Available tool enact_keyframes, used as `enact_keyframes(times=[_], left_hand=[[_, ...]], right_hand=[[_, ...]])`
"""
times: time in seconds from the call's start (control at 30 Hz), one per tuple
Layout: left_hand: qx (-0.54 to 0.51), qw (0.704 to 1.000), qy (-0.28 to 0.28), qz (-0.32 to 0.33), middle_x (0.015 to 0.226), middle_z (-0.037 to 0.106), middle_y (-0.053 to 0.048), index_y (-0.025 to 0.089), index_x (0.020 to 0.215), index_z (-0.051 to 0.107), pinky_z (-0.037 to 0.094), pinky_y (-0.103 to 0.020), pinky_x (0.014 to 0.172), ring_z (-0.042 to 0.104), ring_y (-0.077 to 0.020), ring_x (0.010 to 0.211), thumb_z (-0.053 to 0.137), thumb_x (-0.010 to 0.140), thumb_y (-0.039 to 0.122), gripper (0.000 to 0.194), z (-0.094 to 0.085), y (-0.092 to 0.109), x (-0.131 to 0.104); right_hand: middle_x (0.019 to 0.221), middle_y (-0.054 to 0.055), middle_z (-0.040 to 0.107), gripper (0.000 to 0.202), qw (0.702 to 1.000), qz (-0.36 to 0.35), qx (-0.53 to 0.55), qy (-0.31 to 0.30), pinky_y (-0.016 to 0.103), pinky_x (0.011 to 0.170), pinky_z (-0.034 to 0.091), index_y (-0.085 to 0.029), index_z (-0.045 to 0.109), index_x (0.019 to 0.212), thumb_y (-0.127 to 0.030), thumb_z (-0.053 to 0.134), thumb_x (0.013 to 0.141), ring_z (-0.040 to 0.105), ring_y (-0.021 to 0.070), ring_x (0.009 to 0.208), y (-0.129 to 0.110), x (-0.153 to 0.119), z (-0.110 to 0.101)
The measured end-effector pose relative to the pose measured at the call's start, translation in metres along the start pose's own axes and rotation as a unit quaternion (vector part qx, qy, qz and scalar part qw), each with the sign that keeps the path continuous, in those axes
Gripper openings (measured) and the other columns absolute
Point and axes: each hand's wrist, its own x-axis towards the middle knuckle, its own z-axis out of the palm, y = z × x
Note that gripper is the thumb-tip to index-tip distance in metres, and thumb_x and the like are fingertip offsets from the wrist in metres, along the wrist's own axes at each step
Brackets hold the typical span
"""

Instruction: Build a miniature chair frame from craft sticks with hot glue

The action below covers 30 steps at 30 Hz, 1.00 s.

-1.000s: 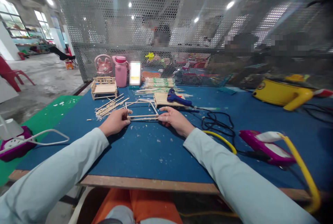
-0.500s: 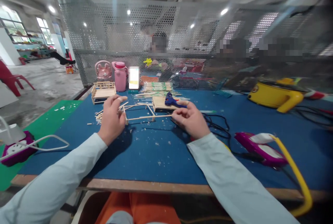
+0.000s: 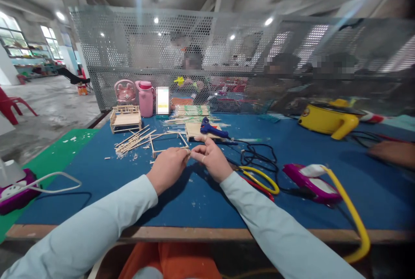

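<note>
My left hand (image 3: pixel 170 167) and my right hand (image 3: pixel 212 160) meet fingertip to fingertip above the blue table, both pinched closed. Between them shows a small pale bit of a wooden stick (image 3: pixel 189 153); the fingers hide the rest. Just behind my left hand stands a thin rectangular frame of sticks (image 3: pixel 151 146), partly covered by that hand. A blue glue gun (image 3: pixel 214 129) rests on a flat wooden stick panel (image 3: pixel 192 131) beyond my right hand. Loose sticks (image 3: pixel 134 141) lie in a pile to the left of the frame.
A small stick-built bed-like model (image 3: pixel 126 120), a pink bottle (image 3: pixel 146 99) and a lit phone (image 3: pixel 162 101) stand at the back. Yellow-handled scissors (image 3: pixel 259 179), black cable and a purple power strip (image 3: pixel 313 184) lie right. Another person's hand (image 3: pixel 392 153) rests at far right.
My left hand has left the frame's left side and moved right; my right hand has moved left, so their fingertips meet. Another person's hand has appeared at the right.
</note>
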Motion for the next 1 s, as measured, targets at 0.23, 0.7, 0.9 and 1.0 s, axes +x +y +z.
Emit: enact_keyframes(times=[0.23,0.7,0.9,1.0], left_hand=[[-0.009,1.0,0.001,0.011,0.076,0.064,-0.007,0.016,0.079,0.06,0.044,-0.027,0.066,0.06,-0.0177,0.073,0.036,0.089,0.022,0.027,0.001,-0.004,-0.001],[-0.103,0.986,0.087,0.094,0.08,0.066,-0.007,0.016,0.083,0.059,0.046,-0.027,0.07,0.06,-0.0164,0.076,0.036,0.09,0.027,0.026,-0.004,0.0,-0.009],[-0.111,0.985,0.082,0.106,0.078,0.065,-0.005,0.017,0.084,0.059,0.047,-0.027,0.069,0.06,-0.016,0.075,0.037,0.089,0.027,0.025,-0.003,0.0,-0.009],[-0.115,0.98,0.099,0.126,0.079,0.066,-0.005,0.016,0.087,0.06,0.047,-0.027,0.069,0.06,-0.0158,0.076,0.038,0.089,0.027,0.024,-0.004,0.001,-0.011]], right_hand=[[0.064,-0.007,0.056,0.05,0.998,-0.012,-0.046,-0.05,0.019,0.043,0.033,-0.02,0.039,0.104,-0.032,0.065,0.063,0.041,0.0067,0.046,-0.003,0.001,-0.002],[0.089,0.01,0.068,0.02,0.704,0.14,-0.695,-0.025,0.025,0.065,0.038,-0.018,0.066,0.078,-0.021,0.047,0.078,0.061,0.0202,0.085,-0.006,0.009,-0.08],[0.094,0.018,0.065,0.026,0.683,0.149,-0.715,-0.006,0.027,0.06,0.035,-0.011,0.06,0.094,-0.018,0.039,0.083,0.061,0.0232,0.084,-0.002,0.009,-0.074],[0.094,0.014,0.066,0.03,0.686,0.128,-0.716,0.011,0.027,0.06,0.034,-0.014,0.055,0.104,-0.02,0.031,0.087,0.062,0.0214,0.082,-0.01,0.004,-0.071]])
